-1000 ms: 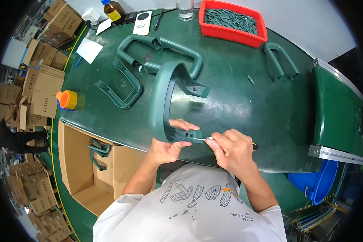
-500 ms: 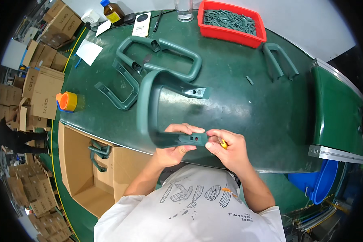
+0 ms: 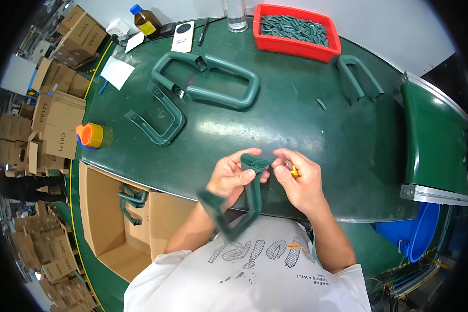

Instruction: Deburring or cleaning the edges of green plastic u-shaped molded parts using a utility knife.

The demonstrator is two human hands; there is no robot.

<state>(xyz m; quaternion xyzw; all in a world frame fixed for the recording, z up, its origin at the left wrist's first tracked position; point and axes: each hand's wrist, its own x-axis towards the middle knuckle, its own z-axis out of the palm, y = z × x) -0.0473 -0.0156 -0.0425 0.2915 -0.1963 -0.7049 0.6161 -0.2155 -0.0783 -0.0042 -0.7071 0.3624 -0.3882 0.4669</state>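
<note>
a dark green plastic frame (image 3: 247, 195) — judged light, stiff and smooth — is held above the near table (image 3: 307, 125) edge, the left hand (image 3: 233, 177) wrapped round its bar, the right hand (image 3: 301, 182) fingers pinched at its top corner — best gripped along the bars.

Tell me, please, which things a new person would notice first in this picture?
First, the two hands near the table's front edge: the left hand and right hand both grip a dark green U-shaped plastic handle that hangs toward the body. Next, the bright red plastic tray of small green parts at the far edge, and the orange tape roll at the left.
</note>
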